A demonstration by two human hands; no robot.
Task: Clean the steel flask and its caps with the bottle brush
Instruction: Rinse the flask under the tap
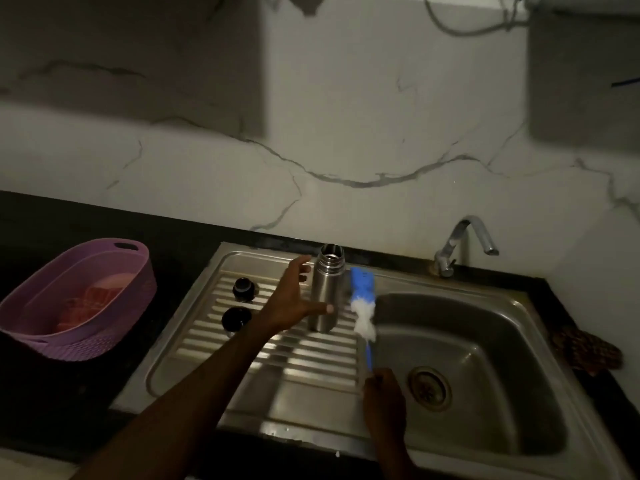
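The steel flask (327,292) stood uncapped on the sink's drainboard (277,355), both caps (245,289) lying to its left. The left hand (294,299) reached for it, fingers spread, thumb touching. The right hand (384,396) gripped the sudsy bottle brush (363,306). Scrubbing apparently lay ahead. Dim kitchen; dark desk (52,403), marble wall, purple basket (104,337).

The steel drainboard (270,355) carries the upright flask (325,299) and two dark caps (244,288) (236,319).

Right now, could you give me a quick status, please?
Left hand open beside upright steel flask. Right hand grips bottle brush. Two caps on drainboard.
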